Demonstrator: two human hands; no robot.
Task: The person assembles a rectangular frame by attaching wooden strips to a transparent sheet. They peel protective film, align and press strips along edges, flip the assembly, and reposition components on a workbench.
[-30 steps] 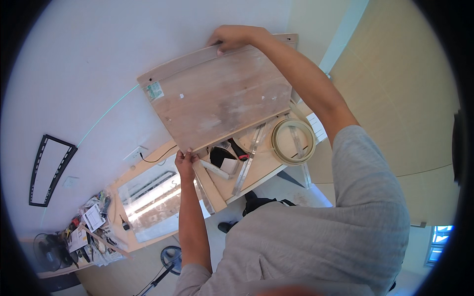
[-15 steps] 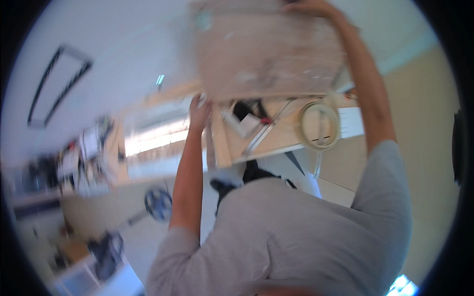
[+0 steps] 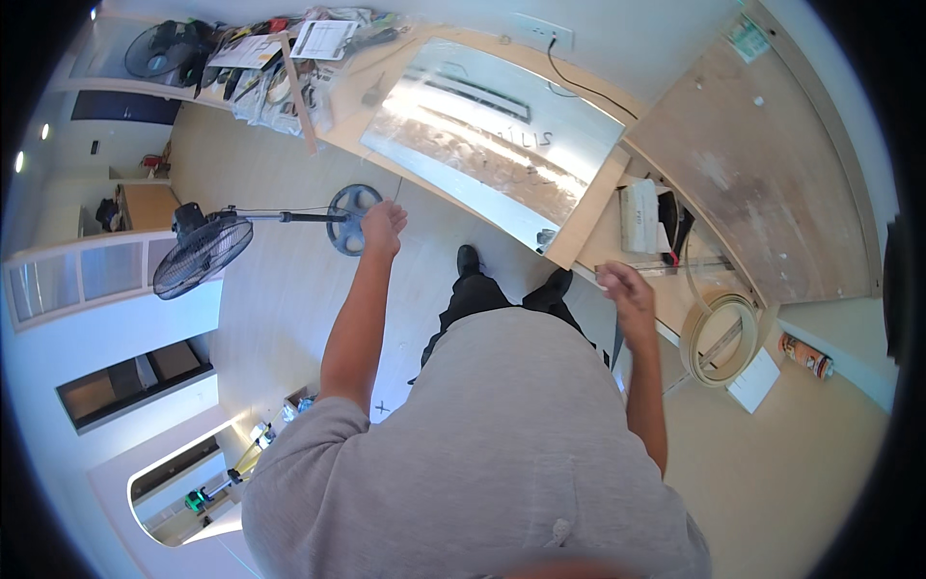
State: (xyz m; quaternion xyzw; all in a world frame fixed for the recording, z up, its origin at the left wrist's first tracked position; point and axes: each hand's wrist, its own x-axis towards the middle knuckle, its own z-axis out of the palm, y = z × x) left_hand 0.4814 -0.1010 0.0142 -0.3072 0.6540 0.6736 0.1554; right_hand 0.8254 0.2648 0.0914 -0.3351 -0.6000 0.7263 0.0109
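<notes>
Over the floor, near the table's front edge, my left hand [image 3: 383, 228] hangs with its fingers curled in, nothing visible in them. The round blue-grey base [image 3: 352, 220] of a standing fan lies below it. My right hand [image 3: 629, 294] is loosely bent with its fingers apart, empty, beside the table's right part. A roll of pale edge strip [image 3: 719, 338] is nearest to it. A large brown board [image 3: 743, 164] with whitish smudges leans at the far right, apart from both hands. A shiny reflective sheet [image 3: 482, 145] lies on the wooden table [image 3: 610, 183].
A white box [image 3: 639, 217] and dark tools sit by the board. Papers and tools [image 3: 280, 68] crowd the table's far left end. A black cord [image 3: 598, 95] runs from the wall socket. The fan [image 3: 203, 256] stands left; an orange-labelled tube [image 3: 805, 355] lies right.
Both hands have let go of the brown board, which now leans at the right. My hands have come back toward my body, and the view has turned.
</notes>
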